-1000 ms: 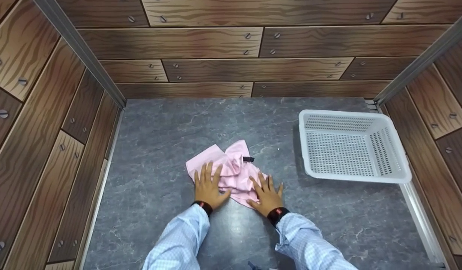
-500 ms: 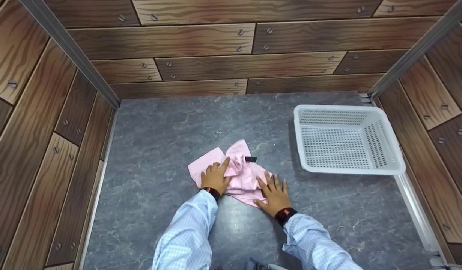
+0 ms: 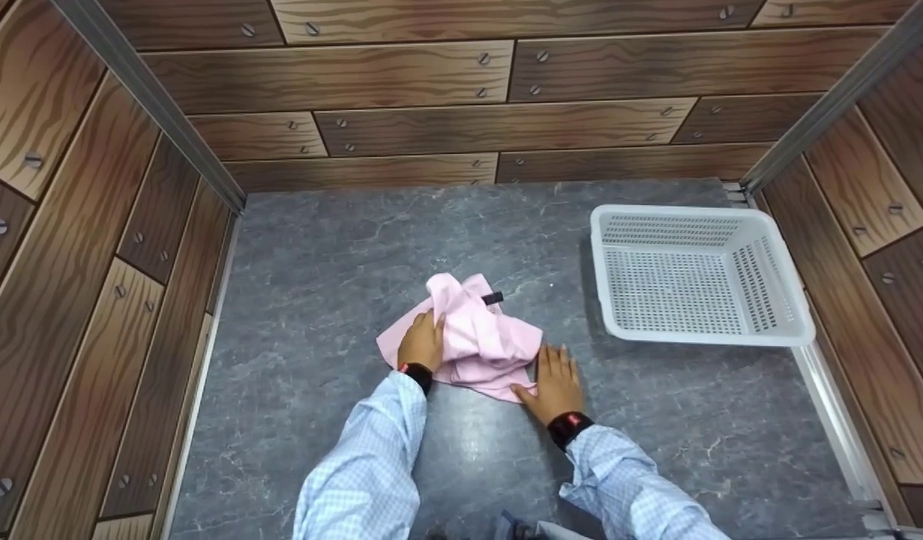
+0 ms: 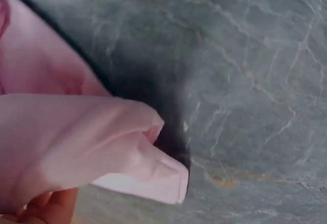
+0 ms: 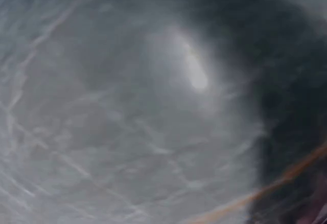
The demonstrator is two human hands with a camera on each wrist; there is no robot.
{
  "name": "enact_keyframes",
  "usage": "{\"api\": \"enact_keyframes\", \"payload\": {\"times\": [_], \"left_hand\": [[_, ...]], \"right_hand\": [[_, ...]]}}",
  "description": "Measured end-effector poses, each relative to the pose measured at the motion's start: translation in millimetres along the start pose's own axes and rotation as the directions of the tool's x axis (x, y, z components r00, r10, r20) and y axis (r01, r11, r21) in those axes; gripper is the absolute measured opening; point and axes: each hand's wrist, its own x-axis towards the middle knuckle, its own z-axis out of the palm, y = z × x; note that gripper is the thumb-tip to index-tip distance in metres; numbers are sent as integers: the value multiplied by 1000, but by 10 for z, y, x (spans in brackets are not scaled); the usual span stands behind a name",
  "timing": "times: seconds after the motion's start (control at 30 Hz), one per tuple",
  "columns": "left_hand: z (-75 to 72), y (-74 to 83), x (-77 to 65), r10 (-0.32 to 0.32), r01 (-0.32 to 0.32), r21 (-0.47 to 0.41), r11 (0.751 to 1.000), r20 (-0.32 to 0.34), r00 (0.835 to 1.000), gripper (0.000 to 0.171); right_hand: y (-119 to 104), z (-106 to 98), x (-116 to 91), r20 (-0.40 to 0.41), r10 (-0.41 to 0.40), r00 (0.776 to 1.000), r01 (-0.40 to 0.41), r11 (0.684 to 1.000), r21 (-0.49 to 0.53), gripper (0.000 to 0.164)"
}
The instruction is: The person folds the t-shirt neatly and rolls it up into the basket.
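Cloth (image 3: 482,337): one, pink, rumpled; lay on the grey table (image 3: 319,262) between the hands, a black tag (image 3: 492,298) jutting from its far side. Left hand (image 3: 421,343): gripped a fold at the cloth's left (fingertips partly hidden). Right hand (image 3: 557,386): fingers extended, grasping nothing, thumb at the cloth's near right edge. Basket (image 3: 667,292): one, white, perforated; stood well apart, to the right.

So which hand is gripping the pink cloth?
The left hand, fingers curled at a fold of pink cloth; the right hand has straight fingers at the cloth's edge.
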Motion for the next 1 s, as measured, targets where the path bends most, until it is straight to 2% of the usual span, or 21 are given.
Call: {"api": "enact_keyframes", "payload": {"times": [0.17, 0.27, 0.37, 0.47, 0.53, 0.63, 0.7, 0.83, 0.9, 1.0], "left_hand": [[-164, 44, 43, 3, -8, -98, 995, -61, 998, 38], [-265, 61, 54, 31, -46, -167, 985, -88, 996, 35], [-370, 72, 36, 60, -83, -232, 969, -103, 993, 30], [-475, 80, -4, 85, -118, -261, 958, -135, 987, 28], [-536, 80, -30, 113, -153, -251, 956, -166, 980, 26], [-608, 88, -70, 168, -210, -221, 952, -191, 967, 24], [-641, 101, -103, 209, -247, -204, 947, -191, 959, 23], [-674, 129, -190, 291, -318, -199, 927, -155, 944, 22], [-673, 128, -241, 318, -338, -193, 921, -131, 939, 21], [-648, 100, -327, 342, -356, -149, 923, -109, 933, 21]], "right_hand": [[-32, -43, 49, 33, -35, 999, 34, 999, 15, 73], [-60, -79, 109, 43, -49, 998, 46, 997, 68, 77], [-112, -131, 216, 36, -28, 999, 21, 984, 179, 77], [-195, -198, 377, 7, 3, 1000, -5, 952, 307, 66], [-265, -242, 500, 3, 7, 1000, -8, 919, 394, 57], [-391, -307, 649, 68, 1, 998, -34, 868, 495, 52], [-471, -337, 708, 118, 10, 993, -71, 851, 520, 50], [-595, -355, 740, 184, 87, 979, -164, 871, 464, 47], [-626, -343, 734, 190, 111, 975, -183, 890, 417, 45], [-640, -325, 733, 199, 109, 974, -183, 896, 404, 44]]}}
